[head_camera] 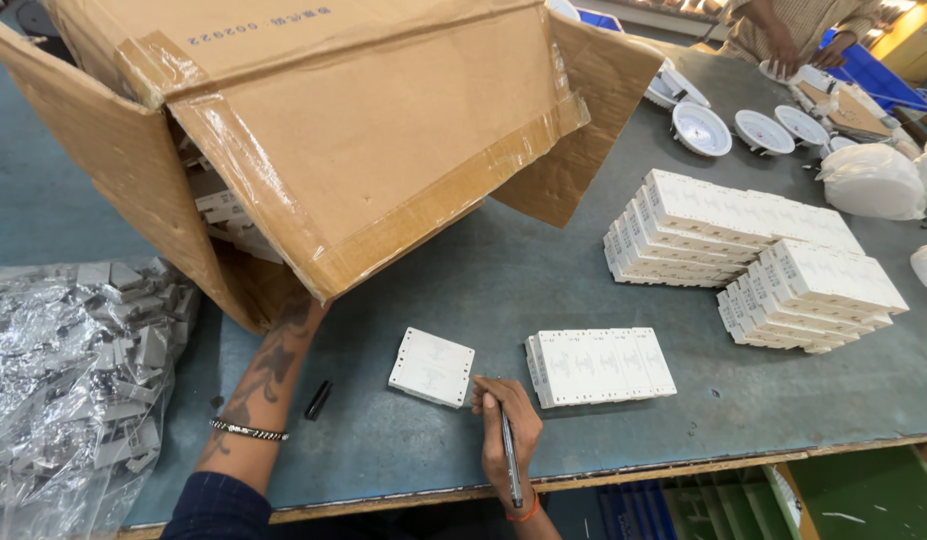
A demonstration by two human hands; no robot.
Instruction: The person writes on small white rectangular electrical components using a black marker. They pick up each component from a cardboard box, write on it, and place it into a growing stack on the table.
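A large cardboard box [363,130] lies tipped on its side at the upper left, flaps open toward me. My left forearm [268,375], tattooed and wearing a bracelet, reaches under a flap into the box; the hand itself is hidden inside. My right hand [508,425] rests on the grey table near its front edge and grips a dark pen [510,458]. Its fingers touch the corner of a single flat white plastic unit [432,366]. Just right of that lies a short row of the same white units [598,365].
A clear plastic bag of small grey parts [68,380] fills the left side. Two bigger stacks of white units [753,255] stand at right. Round white fixtures [703,128] and wrapped bundles sit at the far right, where another person [798,30] works. A black cap [318,400] lies nearby.
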